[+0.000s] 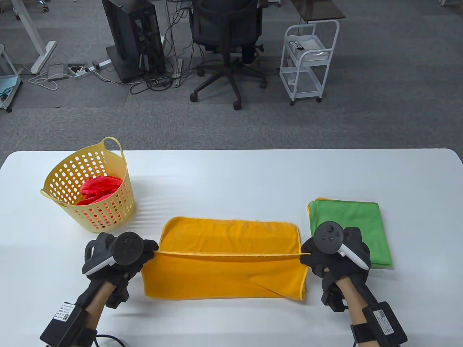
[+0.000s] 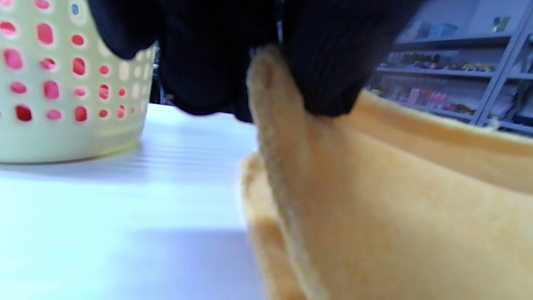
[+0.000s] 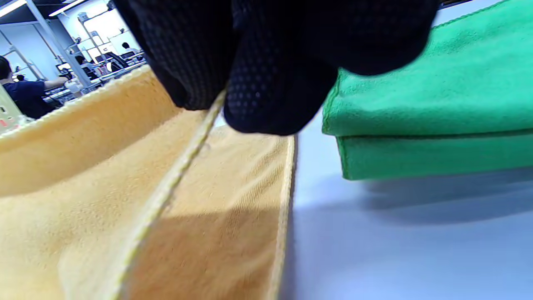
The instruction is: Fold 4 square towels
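An orange towel lies at the table's front middle, partly doubled over. My left hand pinches its raised edge at the left corner, and my right hand pinches the same edge at the right corner, so the edge is stretched taut between them above the lower layer. The left wrist view shows gloved fingers on the orange towel. In the right wrist view, fingers clamp the orange hem. A folded green towel lies to the right, over another orange towel's edge.
A yellow perforated basket holding red cloth stands at the table's left, close to my left hand. The green towel sits right beside my right hand. An office chair and a white cart stand beyond the table.
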